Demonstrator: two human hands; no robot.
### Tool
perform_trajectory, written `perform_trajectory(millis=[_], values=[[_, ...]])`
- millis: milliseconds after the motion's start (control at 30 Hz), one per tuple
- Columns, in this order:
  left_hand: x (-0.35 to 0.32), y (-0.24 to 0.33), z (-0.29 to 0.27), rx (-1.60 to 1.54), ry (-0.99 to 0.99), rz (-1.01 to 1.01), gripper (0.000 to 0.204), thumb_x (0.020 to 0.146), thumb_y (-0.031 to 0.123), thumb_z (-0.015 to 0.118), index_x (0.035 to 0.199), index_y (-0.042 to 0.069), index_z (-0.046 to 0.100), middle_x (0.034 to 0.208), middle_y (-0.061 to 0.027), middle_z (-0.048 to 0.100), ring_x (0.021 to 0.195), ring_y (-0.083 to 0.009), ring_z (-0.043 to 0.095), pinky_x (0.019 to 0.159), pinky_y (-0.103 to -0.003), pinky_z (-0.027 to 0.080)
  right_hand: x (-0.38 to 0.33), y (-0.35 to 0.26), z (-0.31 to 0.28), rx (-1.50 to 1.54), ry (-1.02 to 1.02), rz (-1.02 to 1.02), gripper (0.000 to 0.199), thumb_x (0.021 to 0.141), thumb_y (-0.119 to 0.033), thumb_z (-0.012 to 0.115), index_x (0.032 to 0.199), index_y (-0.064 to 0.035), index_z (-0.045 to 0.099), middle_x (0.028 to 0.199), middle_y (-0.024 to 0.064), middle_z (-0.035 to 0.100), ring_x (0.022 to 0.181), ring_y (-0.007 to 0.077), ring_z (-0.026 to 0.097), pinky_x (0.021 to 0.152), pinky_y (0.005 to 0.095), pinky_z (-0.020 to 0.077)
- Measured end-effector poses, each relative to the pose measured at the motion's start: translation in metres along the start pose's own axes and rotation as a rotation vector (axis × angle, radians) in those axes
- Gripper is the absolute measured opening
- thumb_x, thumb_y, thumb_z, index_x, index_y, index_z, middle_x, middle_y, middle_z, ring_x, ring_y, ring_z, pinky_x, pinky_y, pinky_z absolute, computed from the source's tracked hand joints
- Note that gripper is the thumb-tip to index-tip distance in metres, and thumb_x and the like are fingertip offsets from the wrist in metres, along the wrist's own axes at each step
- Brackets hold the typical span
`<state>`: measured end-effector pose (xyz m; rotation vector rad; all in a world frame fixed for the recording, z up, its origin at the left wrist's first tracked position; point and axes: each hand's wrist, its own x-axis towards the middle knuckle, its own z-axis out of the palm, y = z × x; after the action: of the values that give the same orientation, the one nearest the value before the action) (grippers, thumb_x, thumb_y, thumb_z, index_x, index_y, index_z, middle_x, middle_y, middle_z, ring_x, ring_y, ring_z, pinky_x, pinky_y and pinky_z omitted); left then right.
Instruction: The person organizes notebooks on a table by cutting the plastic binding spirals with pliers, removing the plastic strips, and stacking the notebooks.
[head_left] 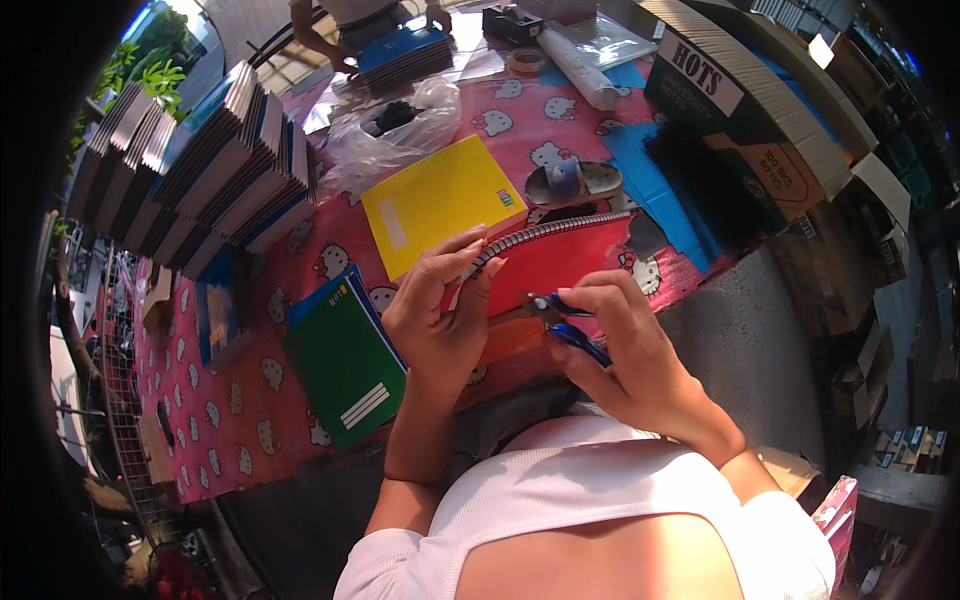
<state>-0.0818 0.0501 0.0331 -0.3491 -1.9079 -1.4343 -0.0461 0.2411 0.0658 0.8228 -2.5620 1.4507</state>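
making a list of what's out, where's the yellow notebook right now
The yellow notebook lies on the pink tablecloth, slightly left of centre in the head view, just beyond the left hand, between the clear plastic bag and red spiral notebook.

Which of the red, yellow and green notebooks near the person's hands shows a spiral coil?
The red spiral notebook, held at its coil by the left hand; the yellow notebook and green notebook show none.

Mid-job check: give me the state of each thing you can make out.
Red spiral notebook: coil pinched by the left hand
Blue-handled pliers: handles spread, held in the right hand
Yellow notebook: closed, lying flat
Green notebook: closed, lying flat
Plastic bag: crumpled
Cardboard box: open
Pale roll: lying on its side
Notebooks at left: stacked
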Motion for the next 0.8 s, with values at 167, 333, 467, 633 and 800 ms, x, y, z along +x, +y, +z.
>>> perform_trajectory(millis=[167, 333, 467, 633, 800], values=[[0.002, 0.010, 0.022, 0.029, -0.066, 0.159, 0.020, 0.073, -0.011, 0.071, 0.090, -0.003, 0.065, 0.096, -0.0202, 0.069, 0.090, -0.0257, 0.069, 0.079, -0.032, 0.054, 0.010, -0.006, -0.008, -0.268, 0.139, -0.171, 0.041, 0.081, -0.010, 0.068, 0.116, 0.0020, 0.051, 0.104, 0.0184, 0.050, 0.094, 0.0340, 0.053, 0.078, 0.0393, 0.0484], [0.000, 0.005, 0.015, 0.037, -0.123, 0.203, 0.023, 0.074, -0.016, 0.068, 0.094, -0.005, 0.065, 0.101, -0.0215, 0.068, 0.094, -0.0235, 0.067, 0.081, -0.032, 0.056, 0.016, 0.009, -0.017, 0.304, -0.081, 0.127, 0.027, 0.089, -0.016, 0.064, 0.108, 0.0020, 0.056, 0.101, 0.0170, 0.060, 0.091, 0.0241, 0.061, 0.075, 0.0387, 0.0510], [-0.004, 0.004, 0.005, 0.048, -0.104, 0.272, 0.023, 0.074, -0.014, 0.070, 0.095, -0.005, 0.063, 0.100, -0.0215, 0.068, 0.093, -0.0230, 0.067, 0.079, -0.032, 0.056, 0.030, 0.051, -0.013, 1.636, -0.737, 0.573, 0.028, 0.092, -0.018, 0.062, 0.112, 0.0015, 0.057, 0.105, 0.0097, 0.065, 0.096, 0.0123, 0.061, 0.081, 0.0266, 0.0499], [-0.007, 0.028, -0.070, -0.031, 0.364, -0.079, 0.019, 0.087, 0.008, 0.069, 0.100, -0.002, 0.059, 0.103, -0.0195, 0.066, 0.094, -0.0225, 0.064, 0.083, -0.034, 0.054, 0.004, 0.068, 0.002, 0.513, -0.192, 0.127, 0.036, 0.086, -0.016, 0.070, 0.115, 0.0008, 0.058, 0.107, 0.0100, 0.064, 0.100, 0.0175, 0.062, 0.086, 0.0302, 0.0477], [-0.004, 0.113, -0.182, 0.573, 0.679, 0.643, 0.033, 0.099, 0.026, 0.044, 0.078, 0.002, 0.048, 0.067, -0.0115, 0.052, 0.060, -0.0174, 0.052, 0.053, -0.029, 0.044, -0.019, 0.214, 0.015, -0.585, -0.033, 0.072, 0.037, 0.075, -0.020, 0.075, 0.104, -0.0006, 0.063, 0.110, 0.0160, 0.061, 0.106, 0.0336, 0.056, 0.088, 0.0404, 0.0457]])
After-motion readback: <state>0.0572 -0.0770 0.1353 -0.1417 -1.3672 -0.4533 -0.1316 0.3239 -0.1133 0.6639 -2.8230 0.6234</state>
